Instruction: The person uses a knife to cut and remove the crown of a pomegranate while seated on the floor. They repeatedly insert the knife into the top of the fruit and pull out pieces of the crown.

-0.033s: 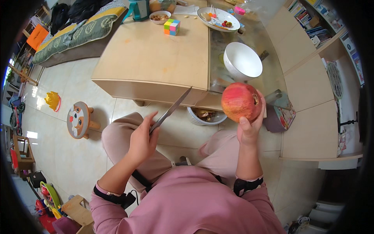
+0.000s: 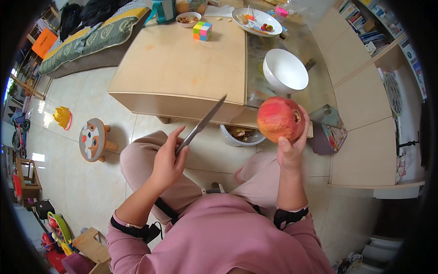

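A kitchen knife (image 2: 204, 121) is gripped in my left hand (image 2: 169, 157), its blade slanting up and to the right toward the table's front edge. My right hand (image 2: 294, 145) holds a large red-yellow pomegranate (image 2: 279, 119) from below and the right side. The fruit's dried crown faces right. Knife and pomegranate are apart. Just beyond the fruit, an upright white bowl (image 2: 288, 73) stands on the glass-covered part of the table.
On the wooden table (image 2: 178, 68) are a colourful puzzle cube (image 2: 202, 31), a small snack bowl (image 2: 188, 19) and a white plate (image 2: 244, 23) with small fruits. Below its edge sits a waste bin (image 2: 237, 141). An animal-faced stool (image 2: 93, 140) stands left; cabinets (image 2: 362, 150) line the right.
The knife tip has shifted slightly up and to the right. The pomegranate has moved a touch to the left; both grips are unchanged.
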`<state>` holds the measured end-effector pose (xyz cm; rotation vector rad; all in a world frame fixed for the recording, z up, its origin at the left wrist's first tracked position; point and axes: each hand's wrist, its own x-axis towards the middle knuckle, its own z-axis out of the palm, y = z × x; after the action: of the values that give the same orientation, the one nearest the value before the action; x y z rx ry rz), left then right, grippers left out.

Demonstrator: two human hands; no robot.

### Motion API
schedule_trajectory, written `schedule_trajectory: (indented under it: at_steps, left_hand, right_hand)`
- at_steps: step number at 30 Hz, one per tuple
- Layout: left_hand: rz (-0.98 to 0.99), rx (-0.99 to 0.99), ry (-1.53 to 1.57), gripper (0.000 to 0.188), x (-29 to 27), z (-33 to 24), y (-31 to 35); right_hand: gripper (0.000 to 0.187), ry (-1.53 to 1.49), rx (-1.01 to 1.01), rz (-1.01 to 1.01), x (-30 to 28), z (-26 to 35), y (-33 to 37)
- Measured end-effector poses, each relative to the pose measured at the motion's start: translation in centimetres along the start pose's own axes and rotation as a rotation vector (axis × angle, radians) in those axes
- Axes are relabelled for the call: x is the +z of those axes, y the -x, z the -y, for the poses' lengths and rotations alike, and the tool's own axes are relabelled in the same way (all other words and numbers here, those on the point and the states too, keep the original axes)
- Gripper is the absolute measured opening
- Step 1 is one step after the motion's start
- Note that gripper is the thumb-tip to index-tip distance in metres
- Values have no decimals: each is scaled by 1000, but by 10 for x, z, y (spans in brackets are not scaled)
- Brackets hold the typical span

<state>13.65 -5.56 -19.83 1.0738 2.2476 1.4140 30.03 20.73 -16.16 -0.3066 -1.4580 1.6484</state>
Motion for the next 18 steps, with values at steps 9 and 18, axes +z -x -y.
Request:
schedule_trajectory:
  at_steps: [9,18]
  left_hand:
    - [224,-328,921,50,24,-34,-46]
    - [458,-373,1206,85,43,-23,-51]
  right_hand:
    - [96,195,-99,347,17,-14,5]
    - [95,556,-316,539,27,-11,5]
